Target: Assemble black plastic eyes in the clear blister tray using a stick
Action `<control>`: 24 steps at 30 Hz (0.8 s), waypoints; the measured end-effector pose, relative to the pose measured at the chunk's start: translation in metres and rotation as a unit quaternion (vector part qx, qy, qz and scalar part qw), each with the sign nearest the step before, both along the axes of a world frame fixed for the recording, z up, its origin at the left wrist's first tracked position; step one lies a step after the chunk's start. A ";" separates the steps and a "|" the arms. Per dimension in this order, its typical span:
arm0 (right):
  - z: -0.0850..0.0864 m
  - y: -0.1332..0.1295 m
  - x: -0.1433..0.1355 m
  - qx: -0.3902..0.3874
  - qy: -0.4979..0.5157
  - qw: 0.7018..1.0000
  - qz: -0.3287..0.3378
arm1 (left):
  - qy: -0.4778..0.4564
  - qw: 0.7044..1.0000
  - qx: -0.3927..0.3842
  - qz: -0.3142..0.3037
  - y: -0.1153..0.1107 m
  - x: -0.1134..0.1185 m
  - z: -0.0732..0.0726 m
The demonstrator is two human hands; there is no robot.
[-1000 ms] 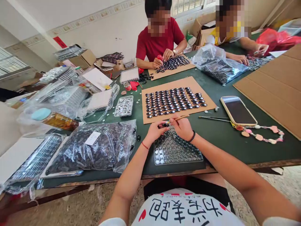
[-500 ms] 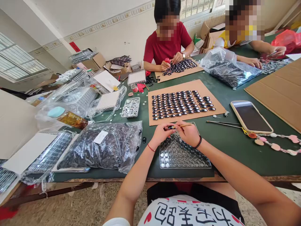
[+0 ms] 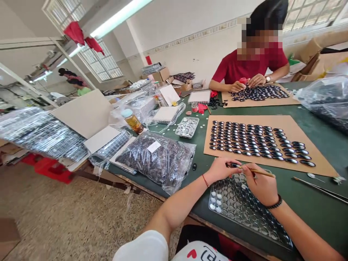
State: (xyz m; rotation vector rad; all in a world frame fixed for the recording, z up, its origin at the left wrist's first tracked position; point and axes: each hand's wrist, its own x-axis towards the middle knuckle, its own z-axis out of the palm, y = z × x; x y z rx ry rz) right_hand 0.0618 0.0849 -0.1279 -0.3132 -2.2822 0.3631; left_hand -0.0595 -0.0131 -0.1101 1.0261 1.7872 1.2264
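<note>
My left hand (image 3: 221, 170) pinches a small glossy black oval piece (image 3: 232, 165) between thumb and fingers. In my right hand (image 3: 261, 186) is a thin wooden stick (image 3: 262, 172), its tip meeting the black piece; whether it ends in a brush is too small to tell. Below both hands lies a clear plastic tray (image 3: 241, 212) of round compartments, with several white discs (image 3: 216, 201) in its left corner. Just beyond my hands, a cardboard sheet (image 3: 312, 145) carries rows of black oval pieces with pale shiny tops (image 3: 244, 139).
A bag of dark pieces (image 3: 152, 159) lies to the left, with a box of white discs (image 3: 187, 127) behind it. Tweezers (image 3: 320, 189) rest at the right. Across the table, a person in red (image 3: 252, 65) works over another cardboard sheet (image 3: 228, 101). A lidded jar (image 3: 132, 121) stands among wrapped trays.
The view has swung left, so the table's contents sit farther right and the phone is out of sight. Both hands keep their hold on the black piece and the stick.
</note>
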 end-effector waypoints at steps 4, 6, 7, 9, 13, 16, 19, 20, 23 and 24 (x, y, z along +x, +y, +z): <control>-0.003 -0.001 0.000 0.018 -0.002 1.000 0.014 | 0.019 1.000 0.006 0.012 -0.002 0.004 0.000; -0.006 -0.003 0.000 0.019 -0.003 1.000 0.022 | 0.038 0.999 0.004 0.022 -0.002 0.005 -0.004; -0.008 -0.003 0.000 0.012 -0.007 1.000 0.025 | 0.051 0.998 0.001 0.026 -0.002 0.005 -0.006; -0.010 -0.003 -0.001 -0.031 -0.022 0.999 0.023 | 0.073 0.997 -0.007 0.030 -0.001 0.005 -0.010; -0.006 0.007 -0.005 -0.331 -0.069 0.941 0.018 | 0.056 0.997 -0.040 0.016 0.001 0.007 -0.015; 0.000 0.017 -0.008 -0.559 -0.047 0.825 0.074 | 0.009 1.000 -0.018 0.008 0.001 0.011 -0.016; 0.002 0.019 -0.008 -0.584 -0.039 0.806 0.088 | -0.045 0.999 0.005 0.019 0.001 0.014 -0.016; 0.001 0.017 -0.007 -0.573 -0.052 0.813 0.088 | -0.057 0.998 0.009 0.031 0.001 0.014 -0.016; 0.000 0.009 -0.007 -0.532 -0.072 0.839 0.085 | -0.074 0.994 0.030 0.075 0.002 0.014 -0.016; 0.001 0.006 -0.007 -0.505 -0.067 0.857 0.077 | -0.078 0.993 0.034 0.088 0.002 0.014 -0.016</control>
